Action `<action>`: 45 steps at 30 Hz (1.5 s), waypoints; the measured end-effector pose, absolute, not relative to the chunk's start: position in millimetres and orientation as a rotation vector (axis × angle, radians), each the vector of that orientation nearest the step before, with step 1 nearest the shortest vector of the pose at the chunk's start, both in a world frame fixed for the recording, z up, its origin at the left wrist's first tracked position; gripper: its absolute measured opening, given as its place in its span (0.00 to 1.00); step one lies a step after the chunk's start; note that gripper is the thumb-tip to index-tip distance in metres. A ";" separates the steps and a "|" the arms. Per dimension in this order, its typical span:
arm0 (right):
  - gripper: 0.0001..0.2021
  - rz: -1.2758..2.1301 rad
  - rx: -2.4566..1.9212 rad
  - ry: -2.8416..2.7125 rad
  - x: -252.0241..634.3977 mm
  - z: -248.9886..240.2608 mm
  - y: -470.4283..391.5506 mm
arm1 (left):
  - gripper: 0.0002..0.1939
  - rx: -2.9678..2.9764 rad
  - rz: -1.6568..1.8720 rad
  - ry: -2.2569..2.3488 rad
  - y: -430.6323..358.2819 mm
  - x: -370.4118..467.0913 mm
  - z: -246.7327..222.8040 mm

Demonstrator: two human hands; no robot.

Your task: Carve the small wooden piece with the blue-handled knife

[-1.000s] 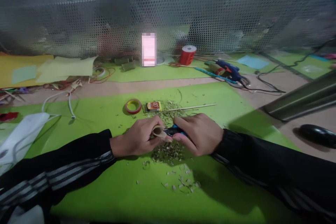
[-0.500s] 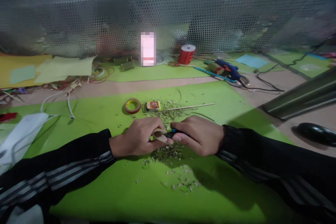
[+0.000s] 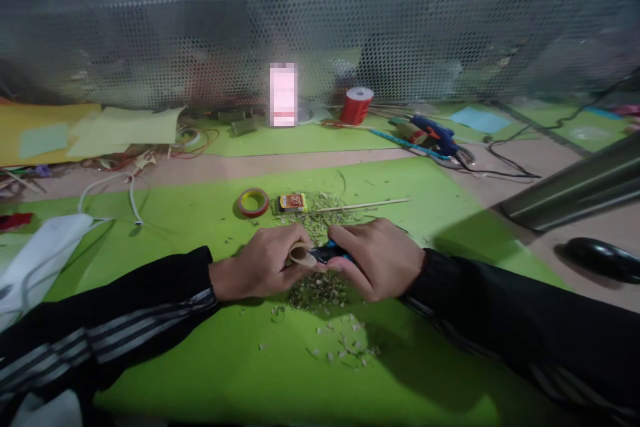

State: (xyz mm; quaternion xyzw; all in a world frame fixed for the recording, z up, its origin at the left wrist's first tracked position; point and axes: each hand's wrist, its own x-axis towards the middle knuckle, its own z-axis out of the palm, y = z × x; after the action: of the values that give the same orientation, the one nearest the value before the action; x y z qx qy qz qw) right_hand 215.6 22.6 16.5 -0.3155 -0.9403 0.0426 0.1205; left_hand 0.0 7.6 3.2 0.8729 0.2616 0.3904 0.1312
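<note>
My left hand [image 3: 265,261] is closed around a pale, hollow wooden piece [image 3: 302,254], its open end turned toward me. Pressed against the right edge of that piece is a black-and-blue tool [image 3: 327,253], gripped by my right hand [image 3: 377,259]. My right fingers hide most of the tool, and its exact kind cannot be made out. Thin shavings [image 3: 320,291] lie on the green mat [image 3: 220,360] below and beyond both hands, with paler chips [image 3: 345,347] nearer to me.
Beyond the hands lie a tape roll [image 3: 253,202], a small box [image 3: 292,203] and a thin stick [image 3: 370,204]. A glue gun [image 3: 435,135], red spool [image 3: 357,105] and blurred phone [image 3: 283,95] are farther back. A metal post [image 3: 575,183] stands right.
My right hand and the tool have shifted slightly, the wrist turning. The hollow piece is tilted a little differently, its opening showing more roundly. My left hand has barely moved.
</note>
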 end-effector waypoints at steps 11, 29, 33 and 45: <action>0.29 0.644 -0.737 -2.917 220.3 39.6 34.7 | 0.19 2.523 1.060 0.847 7.7 1.7 5.4; 0.31 0.252 -0.861 -2.775 214.6 22.0 22.1 | 0.14 2.621 1.149 0.764 7.0 -0.7 2.6; 0.30 0.236 -0.859 -2.750 214.7 20.1 21.7 | 0.13 2.609 1.151 0.753 7.5 -0.7 2.7; 0.30 0.321 -0.878 -2.770 218.1 24.9 25.3 | 0.16 2.527 1.112 0.781 8.4 0.2 3.6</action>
State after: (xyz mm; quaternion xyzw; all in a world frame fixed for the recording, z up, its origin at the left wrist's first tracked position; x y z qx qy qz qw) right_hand 218.1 25.3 24.9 -0.2985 -0.9418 0.1092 0.1091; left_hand 0.2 8.4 3.6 0.8726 0.2696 0.3839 0.1357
